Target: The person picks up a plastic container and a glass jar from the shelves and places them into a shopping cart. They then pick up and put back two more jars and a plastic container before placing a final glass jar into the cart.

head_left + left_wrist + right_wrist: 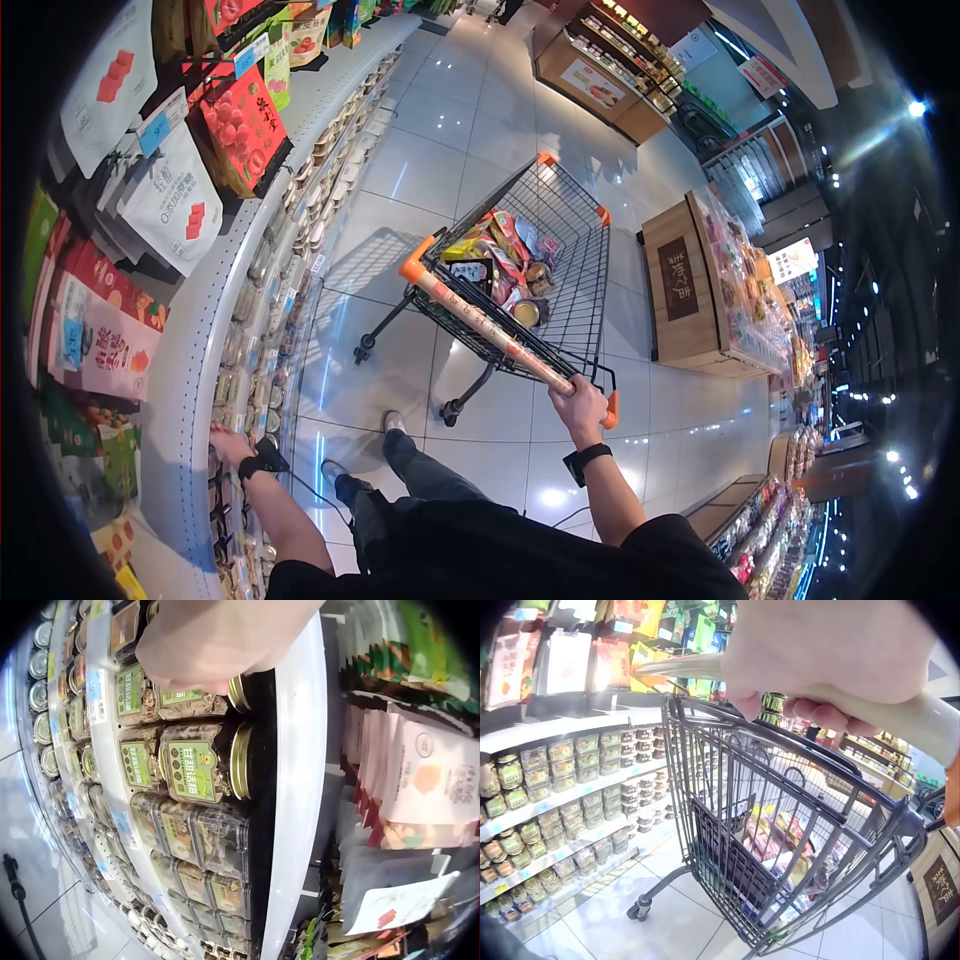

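Observation:
My right hand grips the handlebar of a wire shopping cart near its right end; the right wrist view shows fingers curled under the bar. Inside the cart lie colourful snack packets and a round-lidded container. My left hand reaches into the shelf on the left. In the left wrist view that hand overlaps a jar with a gold lid and a green label. Its fingertips are mostly hidden, and I cannot tell whether they grip the jar. Beside it sits a matching jar.
Clear plastic tubs stand in rows below the jars. Hanging snack bags line the upper left shelving. A wooden display stand is right of the cart, with a counter farther back. Grey tiled floor lies between.

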A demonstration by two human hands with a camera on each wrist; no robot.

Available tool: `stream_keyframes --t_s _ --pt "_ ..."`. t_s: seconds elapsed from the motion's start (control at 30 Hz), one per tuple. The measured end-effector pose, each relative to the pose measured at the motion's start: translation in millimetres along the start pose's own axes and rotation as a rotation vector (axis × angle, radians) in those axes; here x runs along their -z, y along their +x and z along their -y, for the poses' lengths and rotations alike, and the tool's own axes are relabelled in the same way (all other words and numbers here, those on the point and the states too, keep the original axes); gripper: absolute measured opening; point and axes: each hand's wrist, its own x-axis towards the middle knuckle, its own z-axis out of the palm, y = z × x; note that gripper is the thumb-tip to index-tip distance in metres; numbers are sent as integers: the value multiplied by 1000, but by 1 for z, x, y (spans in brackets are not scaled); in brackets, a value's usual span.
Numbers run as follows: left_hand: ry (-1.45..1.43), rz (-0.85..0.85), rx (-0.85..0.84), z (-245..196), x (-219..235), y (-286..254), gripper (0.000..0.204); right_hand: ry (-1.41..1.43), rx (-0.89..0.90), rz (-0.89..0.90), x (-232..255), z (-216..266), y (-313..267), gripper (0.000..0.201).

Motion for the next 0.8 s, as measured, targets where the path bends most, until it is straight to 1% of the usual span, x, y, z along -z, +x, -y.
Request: stream_keyframes --t_s 0.03,0.07,0.1,0.13,0.17,0.2,0.23,0.27,0.3,0.33,0.4,0.43,0.47,0.5,0.53,0.57,0.6,0.63,0.67,0.7,0.8 --pt "122 120 -253 -2 -1 -7 23 3 8 3 0 -2 -2 31" --pt "15 -86 200 -15 -9 -5 34 -23 15 -23 -1 -4 -5 32" --pt "-205 -351 527 -33 -23 0 46 -38 38 -56 -5 -3 -1 33" --pt "-477 -730 765 -56 -40 5 59 -2 65 -61 -9 -7 0 35" --pt "363 -467 498 -79 -45 -14 58 -29 44 -31 -11 -8 2 33" --pt "1169 -133 194 -100 -54 -31 56 -27 46 -57 -15 -10 2 31" --pt "1165 -162 207 -137 -68 -40 56 -23 48 -76 -12 -7 2 30" --pt "1076 -159 388 -182 -84 -40 55 -19 69 -78 -10 -3 3 30" --pt "980 -150 562 -203 -90 -39 55 -22 47 -77 -8 -1 2 30" --pt "980 -160 566 -191 -83 -39 55 -23 19 -76 -8 0 0 30" --pt "564 -262 462 -135 -65 -42 53 -34 18 -85 -7 -5 -4 30" --pt "619 -307 365 -91 -60 -49 53 -64 19 -88 -9 -8 -3 30" --pt "-86 -461 535 -106 -65 -38 50 -88 33 -87 -14 -6 -1 31" --pt "-768 -784 626 -127 -72 -28 48 -83 18 -78 -15 -3 -2 31" --pt "-785 -813 604 -122 -68 -24 48 -88 -8 -77 -15 -4 -1 31" --pt "-680 -749 507 -108 -70 -26 46 -67 21 -115 -17 -7 0 31" --pt "-735 -710 489 -109 -73 -27 40 -52 42 -154 -16 -6 -1 31" --pt "-788 -671 472 -110 -77 -28 35 -66 31 -129 -15 -6 -1 31" --pt "-798 -678 474 -111 -81 -28 35 -69 39 -137 -13 -6 1 31" --pt "-759 -648 433 -110 -83 -27 32 -76 18 -124 -13 -4 1 31" --pt "-647 -653 328 -110 -83 -20 23 -92 0 -100 -15 -5 -1 30"
